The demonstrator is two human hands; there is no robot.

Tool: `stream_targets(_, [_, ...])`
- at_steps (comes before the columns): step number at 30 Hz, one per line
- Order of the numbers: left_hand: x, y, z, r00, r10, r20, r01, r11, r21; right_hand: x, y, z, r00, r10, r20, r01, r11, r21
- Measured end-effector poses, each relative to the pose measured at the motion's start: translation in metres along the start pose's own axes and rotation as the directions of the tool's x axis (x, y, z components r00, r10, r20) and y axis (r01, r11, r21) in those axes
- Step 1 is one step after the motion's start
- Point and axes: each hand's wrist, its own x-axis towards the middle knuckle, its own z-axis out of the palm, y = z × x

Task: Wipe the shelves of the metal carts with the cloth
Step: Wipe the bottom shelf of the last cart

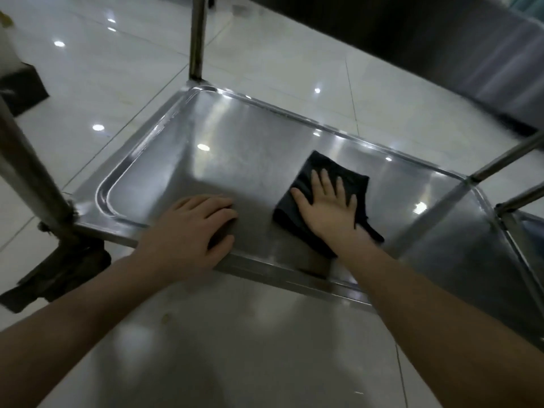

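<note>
A low stainless-steel cart shelf (164, 160) with a raised rim fills the middle of the view. A folded black cloth (350, 178) lies on the right half of the shelf. My right hand (329, 207) presses flat on the cloth, fingers spread and pointing away from me. My left hand (191, 231) rests over the shelf's near rim, fingers curled on the metal, touching no cloth.
Upright cart posts stand at the far corner (197, 36) and near left (26, 172), with a black caster (64, 269) below. A higher shelf (459, 45) overhangs at the upper right. Another metal frame (518, 201) adjoins on the right. Glossy white floor tiles (103, 83) surround the cart.
</note>
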Motion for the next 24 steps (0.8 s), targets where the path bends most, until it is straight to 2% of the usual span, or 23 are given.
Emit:
stream_targets(3, [-0.007, -0.002, 0.003, 0.990, -0.018, -0.140, 0.012, 0.999, -0.043, 0.018, -0.110, 0.012, 0.974, -0.223, 0.031, 0.221, 0.974, 0.044])
stream_targets(5, [-0.017, -0.013, -0.004, 0.975, -0.083, -0.204, 0.070, 0.995, -0.074, 0.024, -0.154, 0.015, 0.924, -0.381, 0.034, 0.380, 0.924, 0.036])
stream_targets(7, [-0.033, -0.033, -0.015, 0.975, -0.083, -0.205, 0.082, 0.997, -0.014, 0.027, -0.152, 0.010, 0.849, -0.527, 0.043, 0.527, 0.850, 0.015])
stream_targets(9, [-0.054, -0.052, -0.022, 0.979, -0.067, -0.194, 0.071, 0.997, 0.014, 0.027, -0.116, 0.004, 0.776, -0.629, 0.046, 0.628, 0.778, 0.027])
stream_targets(10, [-0.063, -0.059, -0.024, 0.977, -0.083, -0.197, 0.085, 0.996, 0.003, 0.028, -0.095, 0.004, 0.767, -0.640, 0.038, 0.640, 0.768, 0.030])
stream_targets(12, [-0.073, -0.067, -0.026, 0.973, -0.071, -0.222, 0.074, 0.997, 0.006, 0.040, -0.063, 0.002, 0.831, -0.555, 0.032, 0.554, 0.832, 0.034])
stream_targets(15, [-0.077, -0.069, -0.021, 0.966, 0.028, -0.256, -0.025, 1.000, 0.017, 0.067, -0.070, 0.006, 0.976, -0.216, 0.031, 0.215, 0.976, 0.012])
stream_targets(17, [-0.078, -0.072, -0.022, 0.957, 0.029, -0.288, -0.027, 1.000, 0.011, 0.078, -0.108, 0.011, 0.996, -0.076, 0.036, 0.075, 0.996, 0.039])
stream_targets(19, [-0.082, -0.074, -0.021, 0.948, 0.014, -0.317, -0.012, 1.000, 0.010, 0.081, -0.153, 0.019, 0.990, -0.135, 0.038, 0.134, 0.990, 0.041])
stream_targets(21, [-0.085, -0.077, -0.024, 0.943, 0.024, -0.332, -0.018, 1.000, 0.022, 0.075, -0.196, 0.020, 0.955, -0.295, 0.041, 0.294, 0.955, 0.040])
stream_targets(24, [-0.092, -0.082, -0.028, 0.939, 0.065, -0.339, -0.041, 0.996, 0.078, 0.048, -0.235, 0.017, 0.819, -0.573, 0.027, 0.573, 0.820, 0.017])
